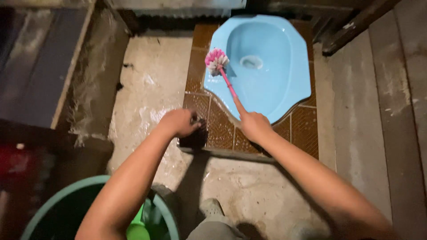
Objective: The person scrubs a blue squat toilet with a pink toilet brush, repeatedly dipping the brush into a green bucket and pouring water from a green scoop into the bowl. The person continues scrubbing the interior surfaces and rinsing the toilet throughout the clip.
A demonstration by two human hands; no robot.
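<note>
A light blue squat toilet pan [284, 84] is set in a raised step of brown patterned tiles [222, 126]. My right hand [253, 124] grips the pink handle of a toilet brush [217, 61]; its pink and white head rests on the pan's left rim. My left hand [181, 122] is closed over a dark object at the tiled step's front left corner; what it is stays unclear.
Wet concrete floor [151, 89] spreads left of the step. A green-rimmed bucket [167, 213] with a bright green item inside stands at the bottom left. Rough concrete wall [378, 111] rises on the right. My shoe [211, 208] shows at the bottom.
</note>
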